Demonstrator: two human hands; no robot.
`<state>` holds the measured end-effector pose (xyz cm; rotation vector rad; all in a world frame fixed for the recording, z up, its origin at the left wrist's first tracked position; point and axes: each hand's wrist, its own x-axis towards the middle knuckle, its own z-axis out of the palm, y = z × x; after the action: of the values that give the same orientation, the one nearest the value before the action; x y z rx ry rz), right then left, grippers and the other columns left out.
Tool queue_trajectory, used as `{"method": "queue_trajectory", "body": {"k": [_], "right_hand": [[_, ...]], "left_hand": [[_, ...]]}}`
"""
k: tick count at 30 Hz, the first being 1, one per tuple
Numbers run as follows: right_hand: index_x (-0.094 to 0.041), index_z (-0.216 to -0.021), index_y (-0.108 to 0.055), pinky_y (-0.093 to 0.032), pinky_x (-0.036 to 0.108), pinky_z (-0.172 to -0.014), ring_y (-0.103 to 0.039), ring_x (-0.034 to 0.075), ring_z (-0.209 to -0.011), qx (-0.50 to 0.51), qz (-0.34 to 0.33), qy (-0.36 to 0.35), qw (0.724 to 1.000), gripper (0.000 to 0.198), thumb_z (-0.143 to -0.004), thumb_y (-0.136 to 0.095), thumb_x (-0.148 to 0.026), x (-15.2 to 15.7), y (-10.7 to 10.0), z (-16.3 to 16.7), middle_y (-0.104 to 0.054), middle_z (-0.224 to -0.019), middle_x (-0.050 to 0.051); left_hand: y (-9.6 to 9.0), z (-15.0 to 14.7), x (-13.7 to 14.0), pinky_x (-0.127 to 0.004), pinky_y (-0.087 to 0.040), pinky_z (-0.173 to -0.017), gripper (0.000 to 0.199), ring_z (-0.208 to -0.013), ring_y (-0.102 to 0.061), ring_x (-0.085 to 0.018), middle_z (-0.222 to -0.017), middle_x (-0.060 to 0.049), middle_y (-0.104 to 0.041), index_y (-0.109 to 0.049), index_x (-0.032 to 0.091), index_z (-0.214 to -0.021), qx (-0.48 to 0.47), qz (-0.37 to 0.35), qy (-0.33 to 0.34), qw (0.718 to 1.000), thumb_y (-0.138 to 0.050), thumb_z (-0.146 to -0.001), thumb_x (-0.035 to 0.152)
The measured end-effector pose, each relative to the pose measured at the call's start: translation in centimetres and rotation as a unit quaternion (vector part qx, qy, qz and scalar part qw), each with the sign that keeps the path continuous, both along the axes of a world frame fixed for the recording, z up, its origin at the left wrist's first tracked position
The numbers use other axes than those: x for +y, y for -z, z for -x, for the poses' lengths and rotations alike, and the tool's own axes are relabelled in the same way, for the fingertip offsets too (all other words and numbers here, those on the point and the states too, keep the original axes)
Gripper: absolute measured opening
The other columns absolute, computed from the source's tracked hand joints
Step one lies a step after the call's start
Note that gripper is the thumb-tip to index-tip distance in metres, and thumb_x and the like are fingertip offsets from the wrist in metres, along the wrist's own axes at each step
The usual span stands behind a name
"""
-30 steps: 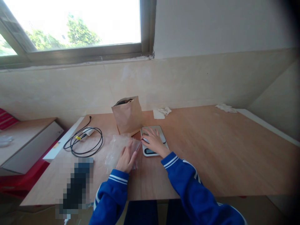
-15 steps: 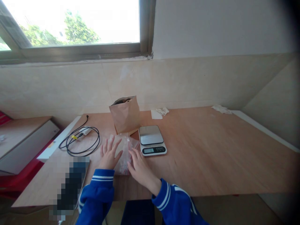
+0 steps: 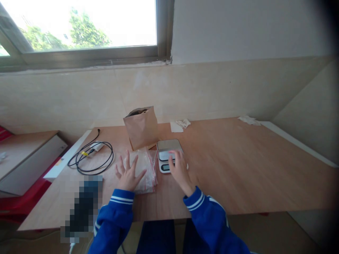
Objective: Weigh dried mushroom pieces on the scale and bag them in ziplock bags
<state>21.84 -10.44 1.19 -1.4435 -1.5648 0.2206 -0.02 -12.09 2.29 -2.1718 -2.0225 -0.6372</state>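
Fingers spread, my left hand (image 3: 129, 175) rests at the left side of a flat stack of clear zip-lock bags (image 3: 147, 173) with red edges. My right hand (image 3: 181, 171) is over the front right part of a white kitchen scale (image 3: 166, 145), covering some of its display panel. Its fingers are apart and curved, with nothing seen between them; whether it touches the scale I cannot tell. Behind the bags stands an open brown paper pouch (image 3: 141, 128), its contents too dark to make out.
A coiled black cable (image 3: 92, 173) with a white adapter (image 3: 97, 145) lies at the left. Nearer me is a pixelated dark flat object (image 3: 84, 204). At the back are a white card (image 3: 176, 127) and crumpled tissue (image 3: 183, 123); another tissue (image 3: 249, 121) lies far right.
My right hand has moved right, from the bags to the scale. The bag stack has shifted slightly right and lies flatter. My left hand has moved a little right, still spread.
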Motion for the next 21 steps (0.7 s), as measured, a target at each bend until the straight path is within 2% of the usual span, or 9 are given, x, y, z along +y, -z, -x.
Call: {"method": "queue_trajectory", "body": {"k": [3,5,8,10,12,16,19,21], "right_hand": [[-0.014,-0.107,-0.058,-0.046,0.045,-0.090,-0.059,0.028,-0.101,0.022,0.006,0.076,0.997,0.032,-0.095,-0.034,-0.031,2.1,1.4,-3.8,-0.063,-0.104,0.017],[-0.013,-0.112,-0.057,-0.046,0.045,-0.090,-0.060,0.029,-0.102,0.040,0.026,0.079,0.996,0.037,-0.096,-0.031,-0.035,3.0,2.1,-5.3,-0.064,-0.108,0.018],[-0.013,-0.116,-0.055,-0.046,0.043,-0.089,-0.062,0.029,-0.104,0.061,0.054,0.068,0.994,0.045,-0.098,-0.027,-0.042,3.6,2.9,-5.9,-0.065,-0.114,0.018],[-0.014,-0.116,-0.057,-0.047,0.041,-0.087,-0.063,0.028,-0.102,0.066,0.069,0.058,0.994,0.048,-0.098,-0.024,-0.045,3.5,3.2,-5.9,-0.066,-0.113,0.017],[-0.016,-0.115,-0.057,-0.047,0.040,-0.086,-0.064,0.028,-0.100,0.063,0.079,0.054,0.993,0.050,-0.098,-0.022,-0.047,3.3,3.4,-5.8,-0.068,-0.110,0.016],[-0.020,-0.114,-0.057,-0.047,0.037,-0.081,-0.066,0.027,-0.094,0.057,0.092,0.046,0.993,0.047,-0.098,-0.023,-0.048,3.0,3.8,-6.2,-0.070,-0.103,0.012],[-0.022,-0.113,-0.057,-0.047,0.036,-0.081,-0.066,0.025,-0.092,0.071,0.087,0.031,0.993,0.043,-0.098,-0.025,-0.046,3.0,3.8,-6.5,-0.070,-0.103,0.010],[-0.022,-0.115,-0.056,-0.047,0.036,-0.082,-0.065,0.024,-0.093,0.083,0.078,0.013,0.993,0.041,-0.098,-0.026,-0.044,3.1,3.9,-6.6,-0.069,-0.106,0.009]], "left_hand": [[-3.2,0.7,0.7,-0.060,-0.015,-0.113,0.062,-0.146,-0.011,-0.039,-0.160,-0.015,-0.014,-0.046,0.025,-0.140,-0.017,-0.048,0.021,0.998,-0.057,-0.084,0.051],[-5.9,0.9,1.1,-0.056,-0.025,-0.111,0.051,-0.144,-0.021,-0.036,-0.157,-0.014,-0.021,-0.050,0.025,-0.136,-0.048,-0.082,0.038,0.995,-0.049,-0.090,0.047],[-10.2,0.5,2.1,-0.048,-0.034,-0.109,0.039,-0.133,-0.042,-0.029,-0.141,-0.015,-0.043,-0.055,0.021,-0.126,-0.094,-0.173,0.069,0.978,-0.043,-0.093,0.039],[-12.7,-0.1,3.4,-0.044,-0.036,-0.108,0.037,-0.127,-0.046,-0.026,-0.131,-0.014,-0.050,-0.055,0.019,-0.123,-0.099,-0.219,0.097,0.966,-0.043,-0.093,0.034],[-14.8,-0.6,5.2,-0.044,-0.037,-0.108,0.035,-0.124,-0.047,-0.025,-0.128,-0.013,-0.051,-0.055,0.019,-0.123,-0.084,-0.232,0.120,0.962,-0.043,-0.092,0.030],[-17.2,-1.2,10.1,-0.045,-0.037,-0.106,0.040,-0.125,-0.046,-0.026,-0.134,-0.014,-0.048,-0.052,0.015,-0.127,-0.030,-0.186,0.146,0.971,-0.043,-0.089,0.025],[-17.7,-1.2,13.3,-0.044,-0.038,-0.103,0.041,-0.119,-0.051,-0.027,-0.127,-0.015,-0.056,-0.052,0.012,-0.127,0.019,-0.121,0.147,0.982,-0.038,-0.091,0.025],[-17.5,-1.2,14.7,-0.042,-0.039,-0.101,0.038,-0.115,-0.053,-0.026,-0.118,-0.013,-0.062,-0.057,0.013,-0.120,0.055,-0.078,0.156,0.983,-0.035,-0.093,0.026]]}}
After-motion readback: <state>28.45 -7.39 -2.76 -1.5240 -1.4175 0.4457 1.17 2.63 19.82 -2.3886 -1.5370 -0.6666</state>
